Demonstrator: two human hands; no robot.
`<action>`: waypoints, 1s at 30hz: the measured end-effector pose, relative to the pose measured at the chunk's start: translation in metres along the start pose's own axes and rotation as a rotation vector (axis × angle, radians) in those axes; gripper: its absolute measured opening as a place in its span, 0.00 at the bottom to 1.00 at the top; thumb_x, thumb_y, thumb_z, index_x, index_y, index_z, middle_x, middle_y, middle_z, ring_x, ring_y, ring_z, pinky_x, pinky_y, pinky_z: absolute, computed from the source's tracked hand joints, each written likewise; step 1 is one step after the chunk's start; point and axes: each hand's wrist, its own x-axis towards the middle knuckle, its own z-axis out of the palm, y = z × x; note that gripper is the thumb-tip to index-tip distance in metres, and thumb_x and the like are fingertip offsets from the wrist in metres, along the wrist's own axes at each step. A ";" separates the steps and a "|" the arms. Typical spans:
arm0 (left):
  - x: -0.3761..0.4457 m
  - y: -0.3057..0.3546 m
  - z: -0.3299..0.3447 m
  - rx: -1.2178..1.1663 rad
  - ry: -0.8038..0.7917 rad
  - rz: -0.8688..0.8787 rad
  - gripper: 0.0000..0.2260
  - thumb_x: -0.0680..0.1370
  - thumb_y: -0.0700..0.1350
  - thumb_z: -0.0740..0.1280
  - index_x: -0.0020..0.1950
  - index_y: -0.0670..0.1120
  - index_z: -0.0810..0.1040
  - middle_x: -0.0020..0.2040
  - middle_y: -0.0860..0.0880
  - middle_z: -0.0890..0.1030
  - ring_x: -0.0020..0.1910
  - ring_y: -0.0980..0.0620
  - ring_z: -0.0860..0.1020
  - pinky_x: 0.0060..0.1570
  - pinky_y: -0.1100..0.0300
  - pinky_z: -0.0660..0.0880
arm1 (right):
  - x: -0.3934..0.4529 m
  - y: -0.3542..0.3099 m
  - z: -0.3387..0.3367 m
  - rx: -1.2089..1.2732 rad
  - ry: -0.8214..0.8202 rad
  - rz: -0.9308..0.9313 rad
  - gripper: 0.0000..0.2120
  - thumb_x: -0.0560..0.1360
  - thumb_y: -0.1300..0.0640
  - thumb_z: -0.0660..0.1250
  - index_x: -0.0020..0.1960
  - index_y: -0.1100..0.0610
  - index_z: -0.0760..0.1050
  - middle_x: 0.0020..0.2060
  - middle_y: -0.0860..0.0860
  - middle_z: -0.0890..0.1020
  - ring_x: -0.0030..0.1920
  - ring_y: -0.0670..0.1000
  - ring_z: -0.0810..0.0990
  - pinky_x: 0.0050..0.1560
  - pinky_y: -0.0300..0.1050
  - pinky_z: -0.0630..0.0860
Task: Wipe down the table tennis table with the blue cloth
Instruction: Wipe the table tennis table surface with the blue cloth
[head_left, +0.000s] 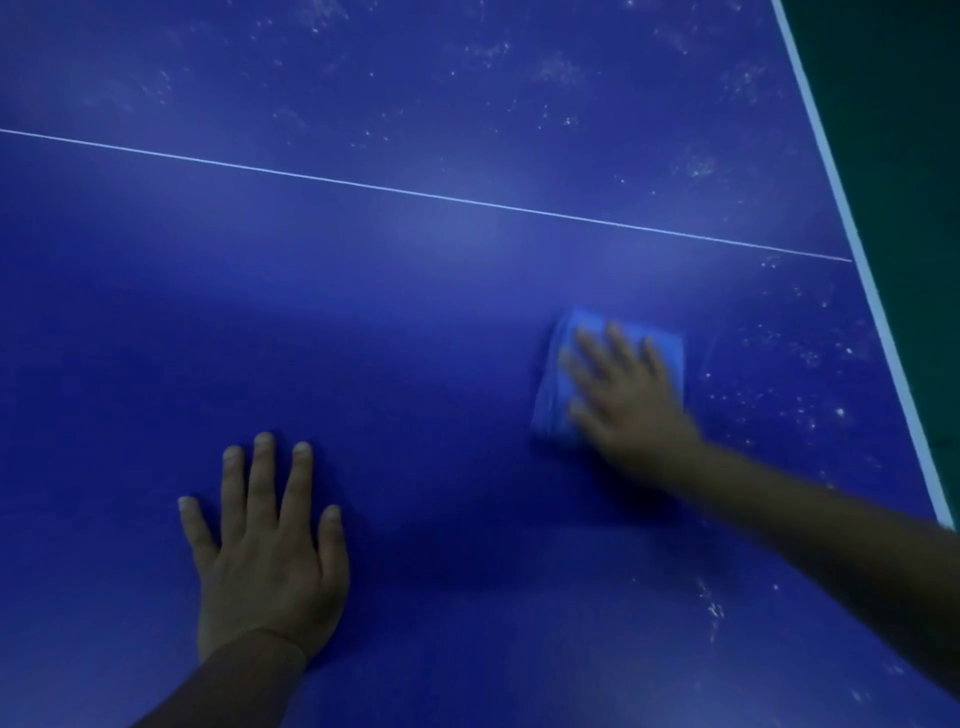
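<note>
The blue table tennis table (415, 322) fills the view. A folded blue cloth (558, 384) lies flat on it at the right of centre. My right hand (628, 400) presses down on the cloth with straight, spread fingers; the hand looks blurred. My left hand (265, 551) rests flat on the bare table surface at the lower left, fingers straight and apart, holding nothing. White dust specks (800, 405) cover the table to the right of the cloth and beyond the thin white centre line (415, 195).
The table's white edge stripe (872, 291) runs diagonally down the right side, with dark green floor (914, 156) beyond it. More white specks (714, 608) lie near my right forearm at the lower right.
</note>
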 end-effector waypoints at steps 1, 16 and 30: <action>-0.001 0.000 0.000 0.006 0.003 0.002 0.30 0.81 0.58 0.48 0.81 0.48 0.57 0.82 0.47 0.54 0.82 0.48 0.45 0.76 0.45 0.34 | -0.031 -0.022 0.001 -0.005 -0.010 -0.174 0.27 0.81 0.42 0.52 0.78 0.48 0.58 0.78 0.54 0.61 0.77 0.66 0.60 0.73 0.69 0.56; 0.000 -0.002 0.003 0.053 0.023 0.011 0.29 0.81 0.58 0.49 0.81 0.47 0.59 0.82 0.46 0.55 0.82 0.45 0.48 0.76 0.44 0.37 | 0.049 0.014 -0.002 0.085 -0.017 0.168 0.32 0.80 0.38 0.44 0.80 0.49 0.60 0.80 0.52 0.59 0.79 0.61 0.55 0.75 0.68 0.52; 0.004 -0.001 0.000 0.018 -0.019 0.000 0.30 0.80 0.59 0.49 0.80 0.48 0.61 0.82 0.46 0.56 0.82 0.46 0.48 0.76 0.46 0.34 | 0.074 0.050 -0.003 0.100 0.011 0.505 0.30 0.82 0.39 0.44 0.81 0.47 0.53 0.81 0.51 0.53 0.80 0.61 0.50 0.75 0.67 0.48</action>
